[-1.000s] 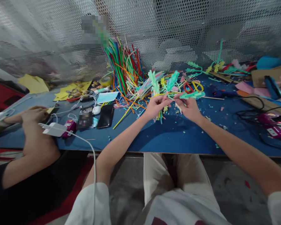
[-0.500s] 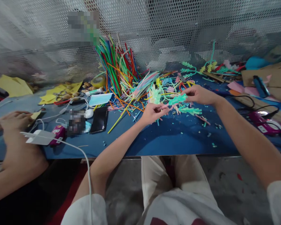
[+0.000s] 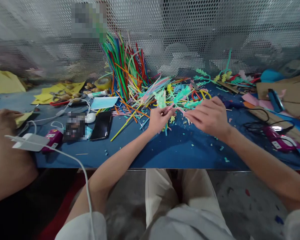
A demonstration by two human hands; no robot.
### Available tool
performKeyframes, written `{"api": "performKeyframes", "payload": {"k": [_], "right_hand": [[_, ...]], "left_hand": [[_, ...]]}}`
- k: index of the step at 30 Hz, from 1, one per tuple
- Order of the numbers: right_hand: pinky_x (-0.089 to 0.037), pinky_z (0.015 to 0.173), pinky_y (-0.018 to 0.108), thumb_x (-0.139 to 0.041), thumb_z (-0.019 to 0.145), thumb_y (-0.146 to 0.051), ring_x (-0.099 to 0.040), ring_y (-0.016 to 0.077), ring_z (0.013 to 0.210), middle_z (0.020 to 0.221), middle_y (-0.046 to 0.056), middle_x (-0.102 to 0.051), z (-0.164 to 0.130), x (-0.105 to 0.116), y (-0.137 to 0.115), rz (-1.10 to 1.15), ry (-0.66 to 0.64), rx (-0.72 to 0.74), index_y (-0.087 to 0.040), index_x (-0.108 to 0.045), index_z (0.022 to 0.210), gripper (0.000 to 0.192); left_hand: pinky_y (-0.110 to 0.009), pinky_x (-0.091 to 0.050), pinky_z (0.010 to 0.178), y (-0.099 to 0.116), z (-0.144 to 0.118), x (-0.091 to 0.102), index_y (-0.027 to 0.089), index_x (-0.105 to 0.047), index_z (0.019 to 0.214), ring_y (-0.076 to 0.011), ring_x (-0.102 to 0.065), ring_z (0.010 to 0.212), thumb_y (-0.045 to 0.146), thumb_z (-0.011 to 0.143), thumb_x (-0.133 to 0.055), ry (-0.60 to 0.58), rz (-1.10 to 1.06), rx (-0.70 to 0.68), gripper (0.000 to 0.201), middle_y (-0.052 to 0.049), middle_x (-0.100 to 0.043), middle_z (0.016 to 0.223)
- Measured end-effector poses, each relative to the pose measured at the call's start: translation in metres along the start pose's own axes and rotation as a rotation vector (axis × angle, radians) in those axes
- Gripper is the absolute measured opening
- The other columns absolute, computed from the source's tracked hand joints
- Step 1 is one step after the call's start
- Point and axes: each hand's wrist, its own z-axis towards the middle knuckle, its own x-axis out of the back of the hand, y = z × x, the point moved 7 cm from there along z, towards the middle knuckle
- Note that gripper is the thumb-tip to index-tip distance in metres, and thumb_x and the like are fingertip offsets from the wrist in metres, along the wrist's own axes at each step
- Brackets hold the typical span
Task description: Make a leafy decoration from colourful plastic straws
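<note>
My left hand (image 3: pixel 159 120) is closed in a pinch on a pink pipe cleaner (image 3: pixel 179 109) above the blue table. Across from it, my right hand (image 3: pixel 210 116) grips the other end of that pink stem with bunched fingers. A green leaf-like pipe cleaner piece (image 3: pixel 182 94) shows between the hands, its lower part joining near the pink stem. Pale green fluffy pieces (image 3: pixel 160 98) stand just behind my left hand; whether they are held too, I cannot tell. Colourful pipe cleaner scraps lie beneath and behind both hands.
A tall bundle of pipe cleaners (image 3: pixel 122 70) stands against the perforated metal screen (image 3: pixel 190 33). To the left lie a black phone (image 3: pixel 101 125), a blue face mask (image 3: pixel 105 102) and a white cable (image 3: pixel 75 160). Another person's arm (image 3: pixel 10 146) rests at far left. Cardboard (image 3: pixel 287 91) lies right.
My right hand has turned over and moved from the green leaf-like piece to the pink stem, lower and nearer me. My left hand keeps its pinch. The view has shifted slightly.
</note>
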Motion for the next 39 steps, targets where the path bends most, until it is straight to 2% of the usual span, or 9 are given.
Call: {"api": "performKeyframes", "payload": {"k": [5, 10, 14, 17, 21, 24, 28, 34, 39], "right_hand": [[-0.036, 0.071, 0.04, -0.072, 0.104, -0.034, -0.062, 0.0177, 0.072, 0.077, 0.002, -0.08, -0.031, -0.03, -0.001, -0.022, 0.06, 0.042, -0.029, -0.086, 0.105, 0.015], [-0.047, 0.076, 0.039, -0.069, 0.104, -0.046, -0.065, 0.0201, 0.07, 0.077, 0.004, -0.08, -0.037, -0.056, 0.041, 0.247, 0.156, -0.322, -0.025, -0.085, 0.085, 0.032], [-0.052, 0.077, 0.042, -0.073, 0.097, -0.057, -0.067, 0.0257, 0.078, 0.085, 0.007, -0.081, -0.032, -0.067, 0.059, 0.521, -0.028, -0.439, -0.026, -0.084, 0.082, 0.036], [-0.047, 0.066, 0.038, -0.081, 0.088, -0.062, -0.062, 0.0221, 0.07, 0.079, 0.005, -0.078, -0.027, -0.066, 0.073, 0.704, -0.179, -0.548, -0.025, -0.085, 0.083, 0.038], [-0.046, 0.065, 0.036, -0.087, 0.078, -0.061, -0.056, 0.0178, 0.066, 0.071, 0.003, -0.071, -0.002, -0.051, 0.087, 0.769, -0.247, -0.595, -0.021, -0.081, 0.076, 0.041], [-0.043, 0.067, 0.036, -0.088, 0.077, -0.063, -0.054, 0.0177, 0.069, 0.069, 0.003, -0.065, 0.023, -0.039, 0.085, 0.799, -0.281, -0.553, -0.021, -0.077, 0.072, 0.044], [-0.039, 0.064, 0.037, -0.083, 0.083, -0.064, -0.052, 0.0178, 0.068, 0.067, 0.003, -0.063, 0.037, -0.022, 0.066, 0.722, -0.265, -0.529, -0.022, -0.079, 0.074, 0.044], [-0.046, 0.086, 0.046, -0.074, 0.098, -0.051, -0.065, 0.0268, 0.086, 0.075, 0.005, -0.076, 0.016, 0.006, 0.024, 0.307, -0.039, -0.297, -0.033, -0.087, 0.086, 0.025], [-0.046, 0.093, 0.048, -0.07, 0.102, -0.041, -0.073, 0.0283, 0.103, 0.094, -0.001, -0.086, -0.01, -0.004, -0.002, 0.08, -0.115, -0.051, -0.042, -0.087, 0.112, 0.02]], "left_hand": [[-0.026, -0.039, 0.046, 0.001, -0.002, -0.006, 0.017, -0.085, 0.092, -0.0093, -0.046, 0.049, 0.06, 0.087, -0.081, -0.002, -0.298, 0.071, 0.044, -0.007, -0.078, 0.076], [-0.022, -0.038, 0.043, 0.0, -0.007, -0.018, 0.017, -0.082, 0.087, -0.0073, -0.051, 0.049, 0.063, 0.079, -0.089, -0.139, -0.482, 0.151, 0.047, -0.005, -0.075, 0.073], [-0.023, -0.044, 0.046, 0.006, -0.01, -0.024, 0.016, -0.081, 0.08, -0.0115, -0.06, 0.053, 0.064, 0.077, -0.091, -0.314, -0.376, 0.157, 0.049, -0.007, -0.073, 0.068], [-0.025, -0.053, 0.053, 0.009, -0.01, -0.024, 0.016, -0.081, 0.079, -0.0147, -0.066, 0.059, 0.063, 0.077, -0.091, -0.416, -0.312, 0.138, 0.049, -0.008, -0.075, 0.071], [-0.022, -0.045, 0.047, 0.008, -0.009, -0.023, 0.015, -0.082, 0.082, -0.0102, -0.057, 0.049, 0.063, 0.081, -0.088, -0.45, -0.194, 0.128, 0.049, -0.007, -0.076, 0.07], [-0.022, -0.038, 0.044, 0.007, -0.006, -0.019, 0.014, -0.084, 0.084, -0.0067, -0.045, 0.043, 0.064, 0.083, -0.085, -0.382, -0.129, 0.114, 0.051, -0.006, -0.075, 0.068], [-0.022, -0.039, 0.048, 0.006, -0.001, -0.014, 0.013, -0.084, 0.086, -0.008, -0.049, 0.047, 0.065, 0.08, -0.085, -0.289, -0.14, 0.095, 0.052, -0.007, -0.077, 0.07], [-0.023, -0.037, 0.046, -0.007, 0.004, -0.005, 0.015, -0.085, 0.09, -0.008, -0.05, 0.046, 0.057, 0.084, -0.082, -0.139, -0.219, 0.127, 0.043, -0.005, -0.079, 0.075], [-0.023, -0.035, 0.044, -0.01, 0.004, -0.005, 0.016, -0.083, 0.087, -0.0056, -0.045, 0.045, 0.054, 0.081, -0.086, -0.063, -0.38, 0.159, 0.038, -0.003, -0.077, 0.073]]}}
